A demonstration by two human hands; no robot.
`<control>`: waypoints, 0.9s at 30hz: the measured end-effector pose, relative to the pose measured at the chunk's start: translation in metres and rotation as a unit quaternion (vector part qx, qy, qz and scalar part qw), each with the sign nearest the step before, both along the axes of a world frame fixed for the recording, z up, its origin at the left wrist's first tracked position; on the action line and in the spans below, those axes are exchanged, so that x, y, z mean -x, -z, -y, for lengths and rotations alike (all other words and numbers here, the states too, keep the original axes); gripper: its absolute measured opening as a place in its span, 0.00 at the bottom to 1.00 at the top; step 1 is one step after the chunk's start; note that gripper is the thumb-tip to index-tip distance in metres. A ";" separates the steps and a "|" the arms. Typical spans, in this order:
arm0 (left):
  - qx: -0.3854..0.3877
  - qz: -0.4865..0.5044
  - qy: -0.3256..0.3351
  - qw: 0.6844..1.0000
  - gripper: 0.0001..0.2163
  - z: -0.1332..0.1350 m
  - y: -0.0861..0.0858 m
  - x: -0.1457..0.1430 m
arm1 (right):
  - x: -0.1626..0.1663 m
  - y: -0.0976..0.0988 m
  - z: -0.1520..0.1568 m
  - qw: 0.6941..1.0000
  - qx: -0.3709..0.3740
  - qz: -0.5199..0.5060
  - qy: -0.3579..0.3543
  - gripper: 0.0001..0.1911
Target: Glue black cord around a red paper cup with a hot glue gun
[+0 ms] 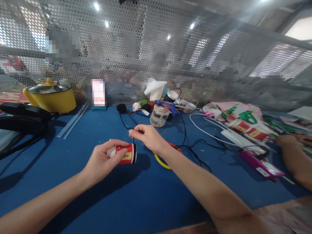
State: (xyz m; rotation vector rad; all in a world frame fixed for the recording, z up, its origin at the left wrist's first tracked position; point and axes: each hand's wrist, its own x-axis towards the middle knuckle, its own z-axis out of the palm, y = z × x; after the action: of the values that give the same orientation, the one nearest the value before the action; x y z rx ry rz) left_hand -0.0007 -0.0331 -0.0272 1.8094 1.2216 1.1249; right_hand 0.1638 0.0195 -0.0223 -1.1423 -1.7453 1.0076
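Observation:
My left hand (99, 161) is wrapped round a red and white paper cup (129, 157), which lies on its side just above the blue table. Black yarn (135, 152) is wound about the cup's rim end, facing right. Up and to the right of the rim, my right hand (147, 136) pinches the strand between thumb and fingertips, pulling a short length upward from the cup. Farther back, the strand leads towards a black yarn ball (121, 108).
Behind my hands stand a clear plastic jar (159, 116) and a blue glue gun (168, 106). A yellow pot (57, 100), long clear sticks (73, 122) and a lit phone (98, 92) are at left. Cables, a white power strip (243, 142) and another person's arm (293, 159) occupy the right.

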 end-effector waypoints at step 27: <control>-0.086 -0.014 -0.009 0.996 0.06 0.005 -0.002 0.003 | 0.005 0.009 0.002 0.997 0.073 0.023 -0.021 0.14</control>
State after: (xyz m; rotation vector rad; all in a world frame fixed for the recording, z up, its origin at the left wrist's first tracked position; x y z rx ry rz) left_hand -0.0042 -0.0376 -0.0253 1.9522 1.1904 1.2517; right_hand 0.1587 0.0178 -0.0314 -1.2336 -1.7624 1.1580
